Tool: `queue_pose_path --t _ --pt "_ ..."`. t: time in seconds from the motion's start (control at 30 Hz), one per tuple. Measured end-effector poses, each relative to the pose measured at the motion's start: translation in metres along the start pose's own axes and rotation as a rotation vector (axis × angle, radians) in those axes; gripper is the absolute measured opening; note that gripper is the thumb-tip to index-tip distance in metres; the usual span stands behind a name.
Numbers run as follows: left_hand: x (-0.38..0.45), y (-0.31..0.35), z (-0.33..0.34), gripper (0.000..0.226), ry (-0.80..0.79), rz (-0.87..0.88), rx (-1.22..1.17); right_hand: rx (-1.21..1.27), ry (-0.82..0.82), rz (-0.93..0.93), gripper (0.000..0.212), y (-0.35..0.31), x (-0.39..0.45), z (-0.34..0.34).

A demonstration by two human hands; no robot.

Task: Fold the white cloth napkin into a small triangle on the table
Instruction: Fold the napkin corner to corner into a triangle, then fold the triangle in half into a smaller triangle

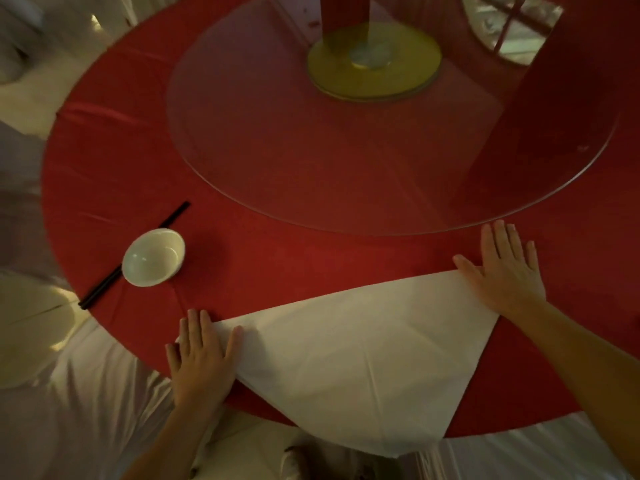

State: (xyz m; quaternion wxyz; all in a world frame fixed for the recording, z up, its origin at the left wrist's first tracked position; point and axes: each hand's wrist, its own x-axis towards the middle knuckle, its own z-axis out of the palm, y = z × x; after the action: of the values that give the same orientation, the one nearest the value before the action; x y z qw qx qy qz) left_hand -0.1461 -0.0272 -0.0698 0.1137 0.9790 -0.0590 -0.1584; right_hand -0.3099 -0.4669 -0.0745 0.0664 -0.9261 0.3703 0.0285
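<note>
The white cloth napkin (pixel 356 355) lies on the red table (pixel 277 258) as one large triangle. Its long folded edge runs from lower left to upper right, and its point hangs over the near table edge. My left hand (pixel 202 358) lies flat, fingers apart, on the napkin's left corner. My right hand (pixel 505 271) lies flat with spread fingers on the right corner, its fingertips reaching onto the red cloth. Neither hand grips the fabric.
A white bowl (pixel 154 257) stands to the left beside a pair of black chopsticks (pixel 135 256). A glass turntable (pixel 346 168) with a yellow hub (pixel 375 60) fills the table's middle, its rim just beyond my right fingertips.
</note>
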Motion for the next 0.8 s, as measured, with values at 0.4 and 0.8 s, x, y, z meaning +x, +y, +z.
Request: queue_pose_path --t 0.4,0.8 --pt "0.049 -0.038 -0.063 0.024 -0.162 0.167 -0.110 0.172 -0.180 -0.066 0.076 -0.188 -0.219 0.027" --pt "0.052 -0.026 -0.139 0.013 -0.551 0.551 -0.578 0.262 -0.088 0.310 0.092 -0.272 -0.275 0.043"
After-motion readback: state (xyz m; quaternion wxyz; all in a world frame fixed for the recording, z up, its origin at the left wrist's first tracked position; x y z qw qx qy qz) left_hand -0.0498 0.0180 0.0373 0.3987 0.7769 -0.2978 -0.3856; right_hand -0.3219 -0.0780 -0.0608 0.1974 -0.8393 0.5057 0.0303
